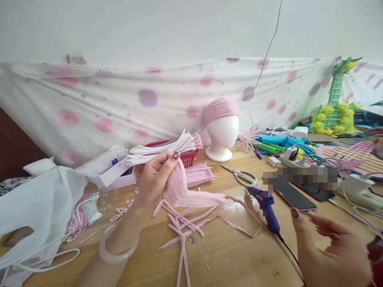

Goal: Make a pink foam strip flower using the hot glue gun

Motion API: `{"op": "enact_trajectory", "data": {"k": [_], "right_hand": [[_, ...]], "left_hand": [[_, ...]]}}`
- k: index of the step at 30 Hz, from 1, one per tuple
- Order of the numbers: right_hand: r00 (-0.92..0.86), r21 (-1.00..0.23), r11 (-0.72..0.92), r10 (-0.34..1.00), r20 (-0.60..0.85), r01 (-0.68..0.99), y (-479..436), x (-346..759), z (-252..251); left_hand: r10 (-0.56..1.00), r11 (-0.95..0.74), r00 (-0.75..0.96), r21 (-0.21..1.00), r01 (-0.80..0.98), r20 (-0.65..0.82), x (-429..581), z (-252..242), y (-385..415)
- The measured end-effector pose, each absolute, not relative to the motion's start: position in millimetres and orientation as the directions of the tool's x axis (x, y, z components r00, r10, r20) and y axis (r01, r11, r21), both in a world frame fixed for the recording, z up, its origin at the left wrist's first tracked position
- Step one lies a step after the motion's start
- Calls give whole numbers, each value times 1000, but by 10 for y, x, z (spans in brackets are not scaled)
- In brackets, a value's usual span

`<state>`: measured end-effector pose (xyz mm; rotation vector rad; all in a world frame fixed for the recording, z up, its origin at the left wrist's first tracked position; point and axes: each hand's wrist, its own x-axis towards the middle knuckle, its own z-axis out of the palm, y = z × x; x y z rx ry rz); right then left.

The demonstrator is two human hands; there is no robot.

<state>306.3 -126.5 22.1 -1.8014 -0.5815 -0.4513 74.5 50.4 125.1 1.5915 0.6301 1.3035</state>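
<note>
Between the thumb and fingers of my left hand (155, 179) is a bent bundle of pink pipe cleaners (176, 189), fanned at the top, with a flatter arm pointing right. My right hand (332, 251) is at the lower right, thumb and fingers apart, with nothing visible in it. A purple glue gun (267, 211) lies just left of that hand. Below the bundle, loose pink pipe cleaners (182, 235) cross a measuring tape (236, 227) on the wooden table. Behind stands a white foam head (223, 133) wearing a pink pipe-cleaner cap (221, 108).
Scissors (243, 177) and a dark phone (295, 194) lie right of centre. A red basket (190, 158) holds white and pink pipe cleaners. Power strips (357, 195) and cables crowd the right, near a green guitar-shaped piece (335, 95). Another person's hand (377, 139) shows at the right edge.
</note>
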Motion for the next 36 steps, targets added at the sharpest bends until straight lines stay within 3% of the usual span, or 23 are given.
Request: {"op": "enact_trajectory", "data": {"k": [1,4,7,9,15,22,28,33,36], "right_hand": [[794,-787,-110,116,597,608,-1279,2947,308],[688,-794,244,402,605,557,-1264,2641,577],[339,-774,438,719,607,457,-1102,2448,779],[201,-777,504,775,599,377,-958,2351,848],[110,-840,505,840,531,198,-752,2133,857],[61,-862,495,862,503,108,-737,2089,883],[187,-859,512,841,508,27,-727,2171,787],[372,-881,453,801,469,136,-666,2425,593],[307,-909,415,869,387,-27,-640,2532,544]], "left_hand": [[843,-413,306,897,-160,442,736,1261,485],[833,-365,379,915,-170,403,709,1270,445],[798,-304,476,929,-212,370,695,1251,426],[781,-278,519,937,-210,348,694,1243,410],[773,-241,549,948,-210,318,695,1287,358],[751,-282,571,943,-177,332,692,1302,365],[757,-273,563,944,-187,331,687,1304,403],[794,-280,499,938,-205,346,635,1338,464],[794,-298,485,930,-215,366,606,1351,493]]}}
